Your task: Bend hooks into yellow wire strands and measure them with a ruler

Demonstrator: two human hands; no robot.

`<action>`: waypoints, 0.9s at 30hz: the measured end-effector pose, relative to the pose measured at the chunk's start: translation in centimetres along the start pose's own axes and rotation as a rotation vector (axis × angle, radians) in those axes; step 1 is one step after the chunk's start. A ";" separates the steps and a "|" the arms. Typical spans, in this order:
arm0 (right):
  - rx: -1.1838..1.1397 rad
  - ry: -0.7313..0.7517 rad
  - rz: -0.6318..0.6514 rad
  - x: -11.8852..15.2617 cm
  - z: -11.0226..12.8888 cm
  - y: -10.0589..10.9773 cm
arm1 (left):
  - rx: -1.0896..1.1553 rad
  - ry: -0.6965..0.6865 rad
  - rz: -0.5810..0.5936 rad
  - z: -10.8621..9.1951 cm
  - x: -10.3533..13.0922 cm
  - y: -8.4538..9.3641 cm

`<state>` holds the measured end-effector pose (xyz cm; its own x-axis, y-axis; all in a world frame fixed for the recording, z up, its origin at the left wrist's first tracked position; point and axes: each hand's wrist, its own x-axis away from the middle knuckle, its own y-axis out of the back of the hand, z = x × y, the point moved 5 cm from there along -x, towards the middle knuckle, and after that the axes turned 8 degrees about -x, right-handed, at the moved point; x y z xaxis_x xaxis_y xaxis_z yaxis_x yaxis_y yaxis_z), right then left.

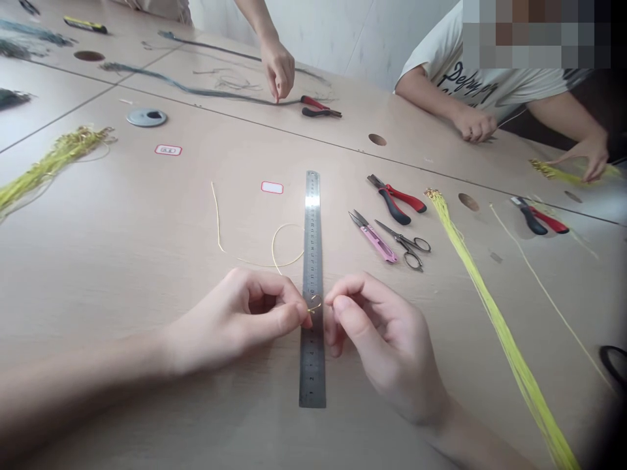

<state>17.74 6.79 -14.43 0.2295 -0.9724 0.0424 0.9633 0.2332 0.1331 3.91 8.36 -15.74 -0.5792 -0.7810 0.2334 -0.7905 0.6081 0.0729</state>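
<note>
Cords (53,160), yellow and bundled, lie at left. A loose thread (273,248) curls toward my left hand (238,320), which pinches a small gold hook (320,302) over the steel ruler (312,251); its knot looks tied, the tail uncut. On my right hand (385,339), thumb and forefinger nearly meet; I can't tell whether they grip anything. Pink snips (375,239), pliers (393,198) and scissors (405,243) sit beyond, out of my way.
</note>
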 end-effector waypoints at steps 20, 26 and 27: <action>-0.242 0.385 -0.856 -2.0 4.2 12.8 | -0.394 -0.131 0.038 -0.3 0.8 -0.9; -0.186 0.313 -1.134 -1.8 3.4 24.1 | -0.661 -0.365 0.063 -1.2 1.8 -1.7; -0.162 0.273 -1.169 -1.5 3.1 25.7 | -0.717 -0.457 0.075 -1.5 2.2 -2.1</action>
<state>41.73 14.31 -8.00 -0.7877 -0.5700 -0.2337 0.6107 -0.7723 -0.1748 4.60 5.61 -13.95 -0.7701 -0.6223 -0.1407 -0.5190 0.4828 0.7053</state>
